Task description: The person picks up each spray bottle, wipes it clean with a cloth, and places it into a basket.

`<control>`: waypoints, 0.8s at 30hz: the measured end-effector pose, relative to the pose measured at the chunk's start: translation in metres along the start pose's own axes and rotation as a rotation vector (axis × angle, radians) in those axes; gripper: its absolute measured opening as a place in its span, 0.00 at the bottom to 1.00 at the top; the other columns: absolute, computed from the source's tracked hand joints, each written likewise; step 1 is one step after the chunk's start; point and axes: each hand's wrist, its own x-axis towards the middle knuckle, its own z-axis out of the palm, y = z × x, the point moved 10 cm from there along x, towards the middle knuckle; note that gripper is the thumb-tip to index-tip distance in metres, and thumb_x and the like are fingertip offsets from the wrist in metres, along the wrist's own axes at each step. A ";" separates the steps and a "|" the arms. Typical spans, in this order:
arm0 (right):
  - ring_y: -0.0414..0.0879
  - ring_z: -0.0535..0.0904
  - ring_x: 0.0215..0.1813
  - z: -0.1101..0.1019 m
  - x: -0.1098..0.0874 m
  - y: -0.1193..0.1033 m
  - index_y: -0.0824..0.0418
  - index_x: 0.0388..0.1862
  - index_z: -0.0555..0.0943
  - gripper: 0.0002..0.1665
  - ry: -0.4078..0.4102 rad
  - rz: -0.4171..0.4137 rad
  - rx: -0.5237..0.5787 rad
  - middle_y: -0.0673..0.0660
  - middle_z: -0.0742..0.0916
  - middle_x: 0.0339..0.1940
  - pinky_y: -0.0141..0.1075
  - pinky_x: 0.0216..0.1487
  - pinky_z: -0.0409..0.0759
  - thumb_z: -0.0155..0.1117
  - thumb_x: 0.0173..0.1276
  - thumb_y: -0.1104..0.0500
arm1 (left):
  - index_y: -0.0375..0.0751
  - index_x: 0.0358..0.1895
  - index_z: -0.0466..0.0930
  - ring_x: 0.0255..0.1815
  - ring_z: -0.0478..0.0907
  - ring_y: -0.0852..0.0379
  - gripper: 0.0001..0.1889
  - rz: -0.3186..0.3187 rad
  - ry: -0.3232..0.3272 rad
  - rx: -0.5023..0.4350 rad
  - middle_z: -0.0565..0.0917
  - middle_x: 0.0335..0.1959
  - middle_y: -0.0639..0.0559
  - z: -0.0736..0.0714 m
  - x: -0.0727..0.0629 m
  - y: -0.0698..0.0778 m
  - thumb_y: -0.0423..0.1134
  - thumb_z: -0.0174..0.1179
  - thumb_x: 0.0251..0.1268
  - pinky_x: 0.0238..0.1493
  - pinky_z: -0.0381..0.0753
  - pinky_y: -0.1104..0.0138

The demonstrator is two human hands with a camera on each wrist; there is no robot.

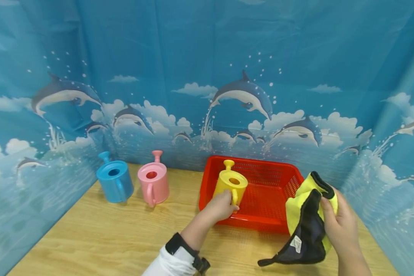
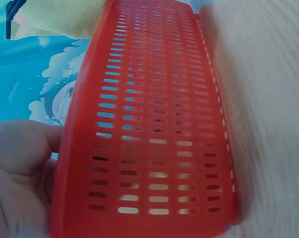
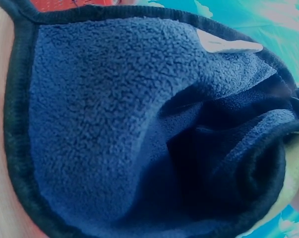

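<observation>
In the head view my left hand (image 1: 219,209) grips the yellow watering can (image 1: 224,182) at its handle. The can stands upright within the left end of a red basket (image 1: 258,222). Slotted basket wall fills most of the left wrist view, with part of my left hand (image 2: 20,158) beyond its rim. My right hand (image 1: 343,226) pinches the upper part of a yellow and dark cloth (image 1: 312,234), which hangs in folds at the basket's right end. Fleecy dark fabric of this cloth (image 3: 99,99) covers the right wrist view and hides the right fingers there.
A blue watering can (image 1: 115,186) and a pink watering can (image 1: 160,188) stand side by side on the wooden table (image 1: 100,237), left of the basket. Behind the table hangs a blue dolphin-print curtain (image 1: 179,50), which also runs along both sides.
</observation>
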 end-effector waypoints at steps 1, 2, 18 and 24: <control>0.25 0.69 0.39 0.000 0.000 0.000 0.63 0.56 0.79 0.19 0.001 0.003 -0.005 0.27 0.76 0.41 0.15 0.42 0.64 0.54 0.68 0.74 | 0.40 0.36 0.72 0.26 0.69 0.57 0.12 -0.032 -0.005 0.038 0.72 0.25 0.51 0.000 -0.001 -0.002 0.42 0.65 0.63 0.29 0.70 0.66; 0.25 0.69 0.38 0.000 0.000 0.000 0.61 0.56 0.79 0.19 0.001 0.006 -0.008 0.28 0.76 0.40 0.16 0.41 0.64 0.54 0.69 0.73 | 0.40 0.37 0.72 0.25 0.69 0.56 0.13 -0.066 -0.009 0.077 0.72 0.24 0.51 0.000 -0.002 -0.004 0.44 0.65 0.62 0.28 0.70 0.66; 0.26 0.67 0.36 -0.001 -0.001 0.006 0.61 0.57 0.78 0.19 -0.010 0.069 -0.065 0.27 0.74 0.38 0.16 0.38 0.62 0.54 0.69 0.72 | 0.43 0.24 0.72 0.22 0.67 0.56 0.15 -0.026 -0.150 0.071 0.68 0.19 0.52 -0.009 -0.004 -0.010 0.45 0.61 0.65 0.29 0.67 0.64; 0.25 0.68 0.37 -0.001 0.000 0.002 0.61 0.58 0.78 0.21 -0.010 0.021 -0.041 0.26 0.75 0.42 0.15 0.39 0.62 0.54 0.68 0.74 | 0.43 0.21 0.70 0.20 0.64 0.57 0.19 -0.042 -0.157 0.135 0.66 0.18 0.52 -0.004 -0.002 -0.011 0.48 0.56 0.70 0.28 0.66 0.65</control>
